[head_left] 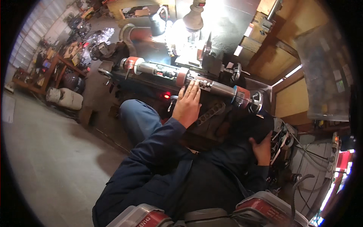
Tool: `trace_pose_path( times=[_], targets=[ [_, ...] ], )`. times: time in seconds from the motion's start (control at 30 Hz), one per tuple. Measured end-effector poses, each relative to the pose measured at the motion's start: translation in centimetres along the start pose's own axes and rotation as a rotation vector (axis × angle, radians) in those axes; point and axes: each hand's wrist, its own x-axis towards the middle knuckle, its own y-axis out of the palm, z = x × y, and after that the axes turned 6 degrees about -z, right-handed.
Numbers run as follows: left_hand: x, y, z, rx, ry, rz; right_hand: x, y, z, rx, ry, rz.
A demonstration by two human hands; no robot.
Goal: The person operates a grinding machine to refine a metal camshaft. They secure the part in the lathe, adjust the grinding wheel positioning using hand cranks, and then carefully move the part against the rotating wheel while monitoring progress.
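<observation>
My left hand (188,102) lies with fingers stretched out on a long horizontal metal shaft (220,87) in a machine, touching it just right of a reddish middle cylinder (182,76). An orange-red fitting (133,64) sits at the shaft's left end, another (241,96) at the right, beside a chrome handwheel (256,101). A bright work lamp (157,24) shines behind it. My right hand (261,149) rests against my dark-clothed right leg (249,128), thumb out; its other fingers are mostly hidden.
A cluttered wooden rack (56,66) and a pale cylinder (66,99) stand at left, beside grey floor (49,147). Wooden panels (287,98) with a hanging translucent sheet (325,75) line the right. Cables and a power strip (332,162) are at lower right.
</observation>
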Motion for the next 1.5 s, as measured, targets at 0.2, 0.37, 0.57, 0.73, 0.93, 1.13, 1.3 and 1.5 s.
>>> trace_pose_path(
  times=[0.2, 0.37, 0.57, 0.73, 0.93, 1.13, 1.3, 1.5],
  targets=[
    [1.2, -4.6, 13.1, -0.111, -0.29, -0.603, 6.2, -2.4, 9.5, 0.319, -0.132, -0.201],
    [4.1, -6.6, 19.9, -0.148, -0.363, -0.616, 9.9, 0.8, 12.3, 0.372, -0.071, -0.201],
    [10.1, -1.0, 18.3, -0.365, -0.393, -0.233, 9.9, 3.5, 12.1, 0.37, 0.015, -0.379],
    [12.6, 3.2, 21.1, -0.417, -0.317, -0.292, 10.2, 3.9, 12.3, 0.402, -0.002, -0.379],
    [14.7, 2.9, 21.3, -0.212, -0.046, -0.479, 10.5, 4.2, 12.1, 0.363, 0.0, -0.454],
    [9.3, -0.2, 23.2, -0.343, -0.419, -0.582, 7.7, 4.7, 12.5, 0.354, -0.112, -0.729],
    [2.3, -1.3, 31.3, -0.207, -0.414, -0.437, -2.0, 12.2, 11.4, 0.453, 0.038, -0.219],
    [1.7, 1.5, 32.0, -0.199, -0.21, -0.529, -2.2, 31.6, 8.4, -0.115, -0.846, 1.069]
  ],
)
